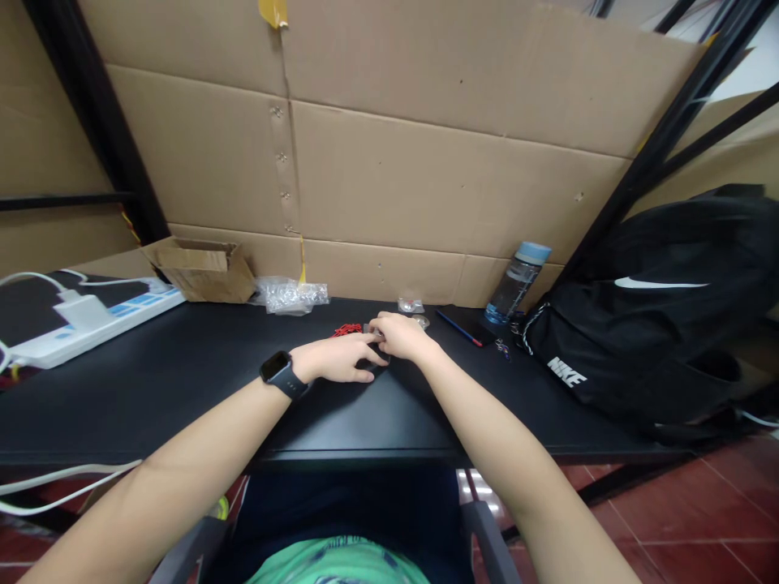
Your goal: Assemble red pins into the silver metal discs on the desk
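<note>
My left hand [345, 358], with a dark watch [283, 374] on its wrist, rests low over the black desk. Its thumb and fingers are apart, and the fingertips meet my right hand [398, 335]. The right fingers are curled down in a pinch over something small that they largely hide. A small dark piece shows under and between the two hands, too covered to name. Just behind the left hand lies a bundle of red cord [347, 329]. A small round, shiny item [421, 322] is beside the right hand, and a small clear plastic packet [411, 306] lies behind it.
An open cardboard box [204, 272] and bubble wrap [290, 296] stand at the back left, near a white power strip [101, 328]. To the right are a blue pen [458, 328], a small trinket [502, 349], a water bottle [516, 284] and a black backpack [657, 324]. Cardboard walls the back.
</note>
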Action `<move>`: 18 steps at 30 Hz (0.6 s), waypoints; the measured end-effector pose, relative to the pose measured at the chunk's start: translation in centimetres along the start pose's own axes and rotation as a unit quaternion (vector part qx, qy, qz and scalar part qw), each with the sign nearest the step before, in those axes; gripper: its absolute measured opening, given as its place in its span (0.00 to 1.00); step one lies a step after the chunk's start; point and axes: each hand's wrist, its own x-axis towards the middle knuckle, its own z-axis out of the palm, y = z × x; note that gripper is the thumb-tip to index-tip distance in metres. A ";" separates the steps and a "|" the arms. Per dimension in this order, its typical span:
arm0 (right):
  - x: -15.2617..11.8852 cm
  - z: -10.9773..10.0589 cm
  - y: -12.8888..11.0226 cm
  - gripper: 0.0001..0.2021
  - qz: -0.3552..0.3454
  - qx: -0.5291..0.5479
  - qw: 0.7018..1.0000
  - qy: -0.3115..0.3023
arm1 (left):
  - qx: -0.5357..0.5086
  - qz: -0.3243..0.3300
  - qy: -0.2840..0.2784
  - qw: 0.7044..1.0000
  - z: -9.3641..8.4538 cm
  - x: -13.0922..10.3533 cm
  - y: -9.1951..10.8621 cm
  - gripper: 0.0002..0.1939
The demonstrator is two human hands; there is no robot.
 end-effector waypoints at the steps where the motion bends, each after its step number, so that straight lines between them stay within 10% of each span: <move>1: 0.0 0.0 0.2 0.15 -0.005 0.009 1.000 0.004 | 0.000 0.002 0.003 1.000 -0.1 0.0 0.1 0.23; 18: -0.7 -1.9 3.3 0.19 -0.061 0.174 0.978 -0.095 | 0.021 -0.031 0.146 0.989 0.7 0.5 -1.3 0.22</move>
